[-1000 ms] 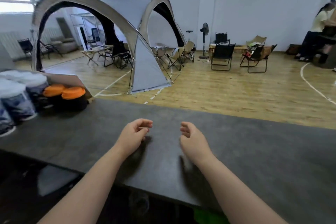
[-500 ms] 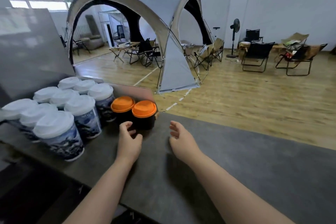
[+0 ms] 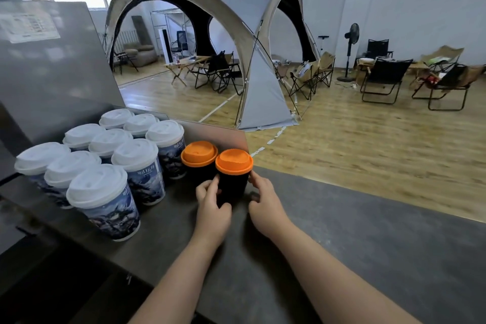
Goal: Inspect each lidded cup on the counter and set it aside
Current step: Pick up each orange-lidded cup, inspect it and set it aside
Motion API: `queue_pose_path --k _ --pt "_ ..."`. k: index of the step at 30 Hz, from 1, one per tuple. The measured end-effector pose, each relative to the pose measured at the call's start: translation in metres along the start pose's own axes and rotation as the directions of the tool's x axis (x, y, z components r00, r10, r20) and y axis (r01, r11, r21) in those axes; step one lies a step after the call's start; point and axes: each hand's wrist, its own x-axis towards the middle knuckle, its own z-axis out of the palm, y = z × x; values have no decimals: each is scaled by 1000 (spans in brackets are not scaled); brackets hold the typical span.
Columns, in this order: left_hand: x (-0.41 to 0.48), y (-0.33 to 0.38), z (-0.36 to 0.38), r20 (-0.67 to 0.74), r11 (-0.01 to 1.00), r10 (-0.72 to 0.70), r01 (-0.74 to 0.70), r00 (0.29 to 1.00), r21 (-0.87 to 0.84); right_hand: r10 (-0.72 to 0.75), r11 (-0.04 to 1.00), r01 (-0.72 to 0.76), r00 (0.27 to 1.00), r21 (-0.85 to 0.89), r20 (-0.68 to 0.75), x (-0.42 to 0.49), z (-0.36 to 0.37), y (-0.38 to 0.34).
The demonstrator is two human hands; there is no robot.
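Now, white-lidded cups (image 3: pixel 102 200): a tight cluster of printed ones at your left on the counter (image 3: pixel 355 244), lids on, contents hidden.
Rear orange-lidded cup (image 3: pixel 199 153): black, just right of the cluster, closed.
Front orange-lidded cup (image 3: pixel 234 162): black, upright on the counter, closed.
Left hand (image 3: pixel 211 208): your fingers and thumb curl round its left side.
Right hand (image 3: pixel 265 202): your fingertips grip its right side below the lid.
Change: half a second ago both hands were short of the cups and held nothing.
Around: grey panel (image 3: pixel 52 60) behind the cluster; dome tent (image 3: pixel 236 8), fan (image 3: pixel 351 39) and folding chairs (image 3: pixel 381 79) beyond.
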Motion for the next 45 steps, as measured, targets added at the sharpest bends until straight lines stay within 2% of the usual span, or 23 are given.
queue_pose_path --k 4,7,12,15,17,21,23,25,29,31,36,43,45 --pt "-3 10 0 50 996 -24 28 998 -83 -10 1000 10 1000 19 1 1 -4 0" --pt "-1 20 -2 69 973 -108 120 992 -196 -5 1000 5 1000 19 2 2 -5 2" --pt "9 30 -5 137 949 -209 234 968 -209 8 1000 -8 999 -22 31 1 -10 -2" --pt "-11 46 -5 197 927 -197 248 961 -283 -34 998 35 999 57 -25 -16 -21 -3" --pt "-28 52 -2 289 917 -144 237 947 -322 -101 989 106 994 104 -49 -33 -38 3" --pt "-59 55 12 559 836 -46 338 828 -432 -163 983 168 984 75 -67 -72 -88 20" --pt "-72 59 25 644 817 -5 375 765 -439 -165 982 174 979 70 -120 -93 -109 31" --pt "-81 63 40 651 855 15 328 759 -401 -175 982 185 967 38 -184 -114 -121 43" --pt "-90 65 65 570 927 47 177 820 -332 -312 948 277 902 -155 -297 -137 -129 60" --pt "-90 64 69 540 933 71 136 839 -333 -316 947 279 897 -159 -309 -140 -129 63" --pt "-85 57 65 547 873 61 221 835 -434 -174 983 185 947 16 -270 -141 -129 64" --pt "-89 62 63 598 884 18 266 801 -383 -276 961 261 921 -90 -274 -144 -130 64" --pt "-89 62 62 605 877 25 273 796 -395 -254 967 250 936 -46 -245 -144 -131 65"
